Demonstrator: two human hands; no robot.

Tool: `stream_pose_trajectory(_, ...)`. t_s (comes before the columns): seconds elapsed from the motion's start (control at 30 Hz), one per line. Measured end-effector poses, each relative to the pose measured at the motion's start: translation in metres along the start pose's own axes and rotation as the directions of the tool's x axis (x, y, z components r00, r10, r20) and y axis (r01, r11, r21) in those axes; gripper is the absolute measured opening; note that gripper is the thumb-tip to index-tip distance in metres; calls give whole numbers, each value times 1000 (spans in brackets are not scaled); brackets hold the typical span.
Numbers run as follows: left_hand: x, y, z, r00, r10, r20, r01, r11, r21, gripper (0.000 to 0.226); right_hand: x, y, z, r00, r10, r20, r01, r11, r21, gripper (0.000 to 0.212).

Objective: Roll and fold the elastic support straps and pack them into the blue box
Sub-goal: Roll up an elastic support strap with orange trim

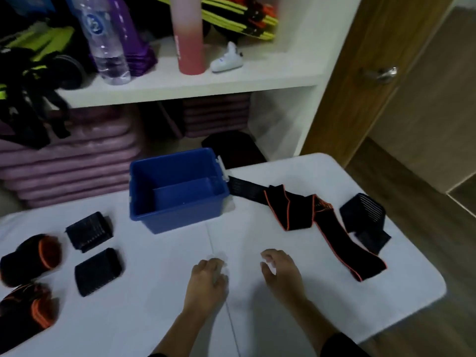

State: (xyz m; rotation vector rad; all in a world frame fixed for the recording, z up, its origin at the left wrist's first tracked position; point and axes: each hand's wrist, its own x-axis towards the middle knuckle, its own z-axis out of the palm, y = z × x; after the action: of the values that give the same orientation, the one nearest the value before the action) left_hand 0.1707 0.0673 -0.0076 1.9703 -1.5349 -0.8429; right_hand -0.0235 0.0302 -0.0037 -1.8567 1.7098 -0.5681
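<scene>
Hands idling between straps: left hand (208, 279) and right hand (279, 271) are hovering loosely curled, holding nothing. Blue box (177, 189) is sitting empty just beyond them. Unrolled orange-trimmed strap (322, 222) is lying right of the right hand, probably awaiting rolling next.

Single head-worn wide-angle view, looking forward and steeply down from close above the table's (159, 300) near edge, facing shelves (195, 81) beyond its far edge
</scene>
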Motion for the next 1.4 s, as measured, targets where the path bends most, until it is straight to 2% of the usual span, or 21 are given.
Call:
stream_pose_trajectory(0.2, 17, 82, 71, 973, 130, 192, -113, 989, -96, 28, -3, 71, -76, 983, 26, -184, -21, 999, 27, 21)
stream_pose_trajectory(0.37, 28, 146, 123, 942, 179, 286, -133, 976, -172, 21, 11, 122, -134, 949, 80, -305, -77, 997, 21, 16)
stream_pose_trajectory(0.47, 33, 176, 154, 927, 211, 310, -159, 970, -187, 25, 20, 156, -160, 934, 112, -339, -113, 993, 17, 17)
stream_pose_trajectory(0.53, 39, 193, 173, 934, 196, 298, -150, 974, -172, 20, 26, 176, -171, 936, 155, -317, -156, 988, 25, 18)
stream_pose_trajectory(0.63, 56, 213, 189, 979, 106, 177, -78, 985, -155, 24, 41, 193, -179, 951, 192, -241, -185, 981, 49, 22)
stream_pose_trajectory(0.8, 96, 227, 182, 998, 20, -66, -28, 992, -123, 29, 87, 188, -178, 990, 18, -143, 0, 992, 123, 27)
stream_pose_trajectory(0.9, 120, 225, 174, 992, 24, -122, -30, 998, -46, 35, 126, 185, -172, 998, -21, -58, 25, 997, 71, 39)
stream_pose_trajectory(1.03, 153, 233, 165, 990, 119, -76, -117, 993, 31, 41, 175, 178, -158, 994, -37, 104, 36, 999, 12, 55)
stream_pose_trajectory(1.13, 175, 238, 163, 984, 177, -27, -175, 982, 66, 44, 192, 180, -147, 980, -15, 200, 29, 997, -67, 56)
stream_pose_trajectory(1.23, 191, 241, 165, 976, 215, 29, -216, 975, 60, 46, 194, 187, -141, 990, 22, 139, -6, 993, -114, 36)
stream_pose_trajectory(1.3, 200, 240, 170, 971, 219, 97, -226, 972, 62, 49, 192, 191, -141, 995, 58, 81, -52, 996, -78, 21)
stream_pose_trajectory(1.4, 209, 235, 176, 962, 177, 210, -204, 973, 110, 54, 186, 194, -145, 996, 92, 16, -92, 996, -20, 17)
